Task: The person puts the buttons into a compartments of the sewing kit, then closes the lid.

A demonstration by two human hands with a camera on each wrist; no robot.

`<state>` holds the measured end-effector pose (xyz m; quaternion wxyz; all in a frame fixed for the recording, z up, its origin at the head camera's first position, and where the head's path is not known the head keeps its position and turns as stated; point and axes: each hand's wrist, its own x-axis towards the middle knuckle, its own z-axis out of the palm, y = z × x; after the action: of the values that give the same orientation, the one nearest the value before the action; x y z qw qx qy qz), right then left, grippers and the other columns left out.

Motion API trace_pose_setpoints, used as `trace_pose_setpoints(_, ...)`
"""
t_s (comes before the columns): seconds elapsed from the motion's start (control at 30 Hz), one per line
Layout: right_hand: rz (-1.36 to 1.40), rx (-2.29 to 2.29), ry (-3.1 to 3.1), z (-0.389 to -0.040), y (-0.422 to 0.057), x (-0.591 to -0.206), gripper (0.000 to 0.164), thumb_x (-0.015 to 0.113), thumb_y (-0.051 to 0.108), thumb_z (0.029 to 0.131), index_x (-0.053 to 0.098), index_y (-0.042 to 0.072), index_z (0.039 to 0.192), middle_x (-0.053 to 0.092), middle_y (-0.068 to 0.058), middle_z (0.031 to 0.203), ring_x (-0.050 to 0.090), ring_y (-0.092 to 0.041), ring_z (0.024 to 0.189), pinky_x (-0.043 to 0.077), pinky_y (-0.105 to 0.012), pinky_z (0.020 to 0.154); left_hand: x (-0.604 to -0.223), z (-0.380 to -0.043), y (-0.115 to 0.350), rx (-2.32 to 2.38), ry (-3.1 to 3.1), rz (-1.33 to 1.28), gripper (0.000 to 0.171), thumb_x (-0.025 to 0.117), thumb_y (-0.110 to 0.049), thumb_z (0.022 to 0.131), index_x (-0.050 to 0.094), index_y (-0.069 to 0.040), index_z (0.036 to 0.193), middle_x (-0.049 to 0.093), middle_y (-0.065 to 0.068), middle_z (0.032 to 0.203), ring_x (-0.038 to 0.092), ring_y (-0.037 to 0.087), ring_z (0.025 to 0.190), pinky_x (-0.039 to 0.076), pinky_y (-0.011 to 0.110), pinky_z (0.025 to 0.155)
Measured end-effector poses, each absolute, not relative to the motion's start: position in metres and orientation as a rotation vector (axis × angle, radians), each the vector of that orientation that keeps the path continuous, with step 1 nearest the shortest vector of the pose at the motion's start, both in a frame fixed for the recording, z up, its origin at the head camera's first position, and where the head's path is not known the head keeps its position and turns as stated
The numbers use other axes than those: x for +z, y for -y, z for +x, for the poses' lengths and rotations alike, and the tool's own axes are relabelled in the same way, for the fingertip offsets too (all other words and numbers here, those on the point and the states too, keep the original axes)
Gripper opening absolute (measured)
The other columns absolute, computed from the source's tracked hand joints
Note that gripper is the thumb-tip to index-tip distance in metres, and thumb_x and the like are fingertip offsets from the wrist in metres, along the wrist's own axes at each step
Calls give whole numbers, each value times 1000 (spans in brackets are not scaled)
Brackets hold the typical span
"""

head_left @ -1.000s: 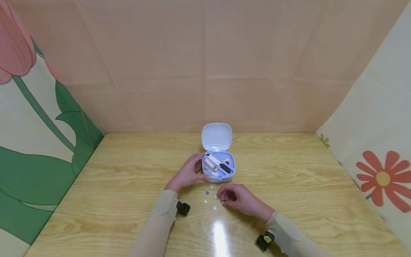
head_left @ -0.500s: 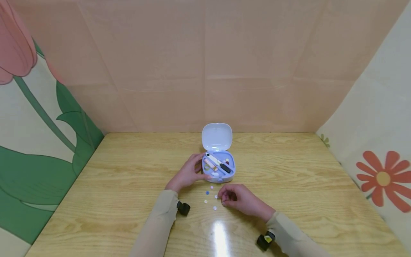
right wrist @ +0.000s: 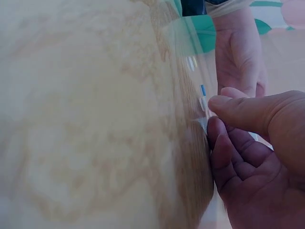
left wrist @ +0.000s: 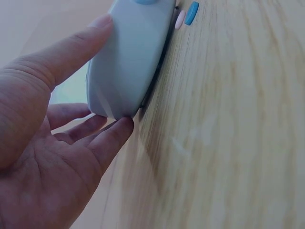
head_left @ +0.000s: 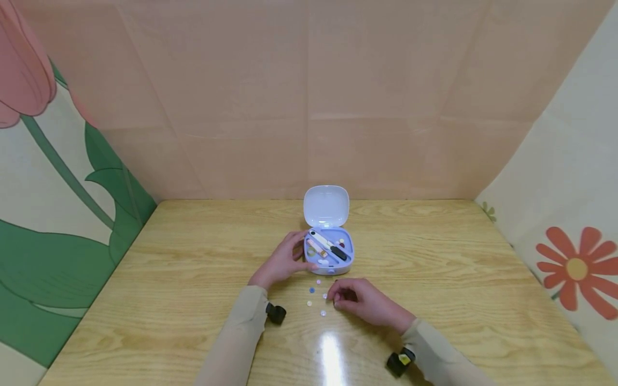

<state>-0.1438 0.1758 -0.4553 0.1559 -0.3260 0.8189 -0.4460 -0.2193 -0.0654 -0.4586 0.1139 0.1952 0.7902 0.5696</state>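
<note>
A lilac sewing box stands with its pale lid raised. My left hand grips its left side, thumb on the front wall and fingers at the back corner; the left wrist view shows this against the box wall. Before the box lie a pink button, a blue button, a cream button and white buttons. My right hand, fingers curled, is low at the table with its index fingertip beside a white button. Whether it pinches anything is hidden.
Inside the box lie a white-and-black tool, a pink item, a white piece and small buttons. The wooden table meets a pinkish backdrop. Both wrists carry small black cameras.
My right fingers shift slightly near the white button; a pale speck seen at the thumb tip a second ago is out of sight now. The left hand and box stay put.
</note>
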Motion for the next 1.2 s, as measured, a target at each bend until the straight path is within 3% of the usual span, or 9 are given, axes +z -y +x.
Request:
trace_pose_setpoints(0.17,-941,-1341,-2322,-144,-179,-455,16,66,5,88,66,9,104,63,-2,92,59,-15,87,54,-27,80,-459,-219,66,1680,-2311,567,92,83,-14,73,32,-11,149,36,7,139,35,24,134,36,29,109)
trace_pose_setpoints(0.4,-871,-1382,-2314,-146,-183,-458,19,67,4,87,65,8,106,64,-4,94,60,-15,87,55,-27,80,-459,-219,66,1656,-2324,547,93,83,-15,72,31,-9,149,37,4,138,36,20,134,37,22,106)
trace_pose_setpoints(0.8,-781,-1454,-2302,-148,-185,-447,25,70,-1,83,63,2,107,66,-9,96,63,-21,89,57,-29,81,-456,-219,66,1670,-2318,574,91,83,-16,73,32,-12,149,38,4,139,36,23,134,36,26,108)
trace_pose_setpoints(1.2,-701,-1547,-2360,-156,-197,-433,25,69,4,86,62,-3,109,66,-14,98,63,-24,89,58,-30,80,-455,-219,65,1662,-2332,558,92,83,-15,72,33,-11,149,37,4,139,37,23,133,38,24,106)
